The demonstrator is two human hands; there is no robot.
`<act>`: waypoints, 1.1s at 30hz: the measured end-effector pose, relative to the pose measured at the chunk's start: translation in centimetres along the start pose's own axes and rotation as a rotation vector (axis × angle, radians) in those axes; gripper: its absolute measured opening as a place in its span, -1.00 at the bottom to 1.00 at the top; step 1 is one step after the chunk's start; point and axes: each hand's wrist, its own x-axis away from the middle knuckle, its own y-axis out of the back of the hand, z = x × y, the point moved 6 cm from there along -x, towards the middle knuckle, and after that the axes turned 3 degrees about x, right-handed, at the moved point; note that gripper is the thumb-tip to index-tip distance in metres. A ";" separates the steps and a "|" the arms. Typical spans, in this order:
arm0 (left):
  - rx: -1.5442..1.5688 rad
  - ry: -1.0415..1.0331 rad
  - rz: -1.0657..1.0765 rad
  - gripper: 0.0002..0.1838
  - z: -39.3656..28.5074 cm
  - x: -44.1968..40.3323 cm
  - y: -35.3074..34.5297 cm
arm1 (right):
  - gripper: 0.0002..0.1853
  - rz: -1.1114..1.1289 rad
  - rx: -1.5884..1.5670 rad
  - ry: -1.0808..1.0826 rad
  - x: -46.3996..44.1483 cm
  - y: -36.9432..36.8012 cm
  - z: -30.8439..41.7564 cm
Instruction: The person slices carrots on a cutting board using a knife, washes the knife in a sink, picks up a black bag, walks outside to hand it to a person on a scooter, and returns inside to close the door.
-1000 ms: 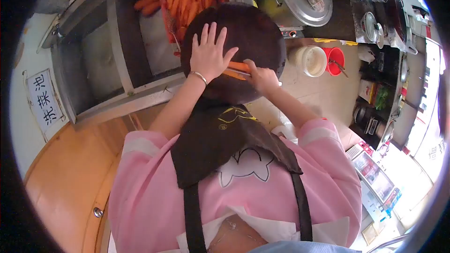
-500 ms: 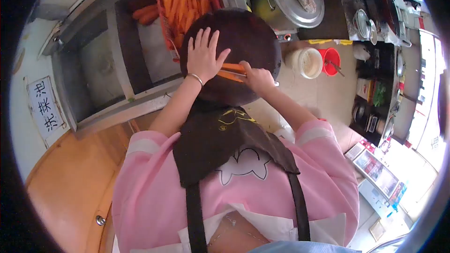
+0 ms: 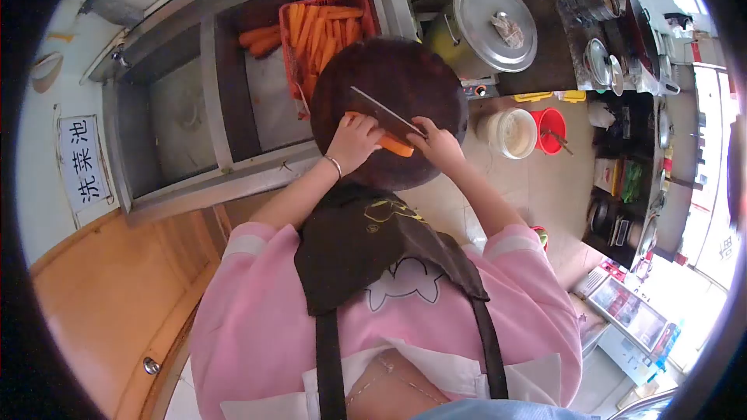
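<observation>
A round, dark chopping board point(image 3: 405, 66) lies in front of me. On it is a peeled orange carrot point(image 3: 397, 145), partly covered by my left hand point(image 3: 354, 142), whose fingers are curled down on it. My right hand point(image 3: 437, 145) grips a cleaver point(image 3: 385, 113) at its handle end. The blade slants up and left across the board, on the far side of the carrot. My hand hides the handle, and I cannot tell whether the edge touches the carrot.
Beyond the board, a red basket point(image 3: 366, 6) of peeled carrots point(image 3: 317, 27) stands in the metal sink point(image 3: 220, 93), with loose carrots point(image 3: 263, 40) beside it. A large lidded pot point(image 3: 494, 25) is at back right. A white bucket point(image 3: 510, 134) and red bucket point(image 3: 550, 131) stand on the floor.
My left hand has gone from spread flat to curled over the carrot. The cleaver, earlier low between carrot pieces, now shows more blade above the board. The view has shifted slightly.
</observation>
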 end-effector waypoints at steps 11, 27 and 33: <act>0.184 0.090 0.335 -0.57 3.1 -5.0 -1.1 | -0.66 -0.262 -0.633 -0.485 7.2 3.4 -6.8; -0.024 0.352 -0.217 -0.44 2.0 -7.2 5.9 | -0.82 0.060 0.584 0.345 -3.2 4.2 2.7; -0.067 0.442 -0.097 -0.36 3.0 -8.1 4.2 | -0.79 0.183 0.550 0.362 -5.5 3.6 1.3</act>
